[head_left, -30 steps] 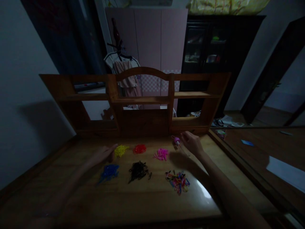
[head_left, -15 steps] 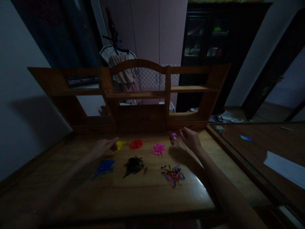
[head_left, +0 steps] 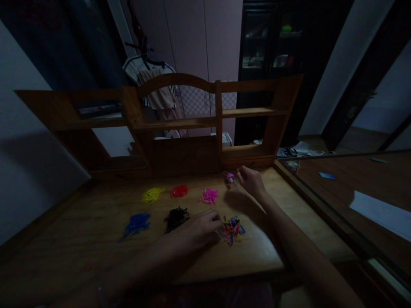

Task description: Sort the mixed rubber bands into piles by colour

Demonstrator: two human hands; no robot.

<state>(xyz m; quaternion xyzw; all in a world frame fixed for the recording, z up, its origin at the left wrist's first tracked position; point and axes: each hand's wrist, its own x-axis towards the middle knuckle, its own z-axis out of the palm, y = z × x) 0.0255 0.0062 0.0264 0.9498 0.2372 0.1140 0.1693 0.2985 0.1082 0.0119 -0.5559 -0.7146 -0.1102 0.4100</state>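
On the wooden desk (head_left: 96, 239) lie small piles of tiny elastic bands: yellow (head_left: 152, 195), red (head_left: 179, 191), pink (head_left: 208, 196), blue (head_left: 136, 223), black (head_left: 175, 217), and a mixed-colour pile (head_left: 233, 229). My left hand (head_left: 199, 231) rests beside the mixed pile, its fingertips pinched at the pile's left edge; what they hold is too small to tell. My right hand (head_left: 251, 182) lies near the back of the desk with fingers curled, next to a small pink object (head_left: 229, 177).
A wooden shelf unit (head_left: 180, 124) stands along the desk's back edge. To the right is another dark tabletop (head_left: 353, 184) with a white sheet (head_left: 379, 214) and a blue scrap (head_left: 326, 176). Behind are a pink wardrobe, a dark cabinet and hanging clothes.
My left hand has left the yellow pile and moved right and nearer, to the mixed-colour pile. My right hand has stayed by the pink object. The view has tilted down slightly.
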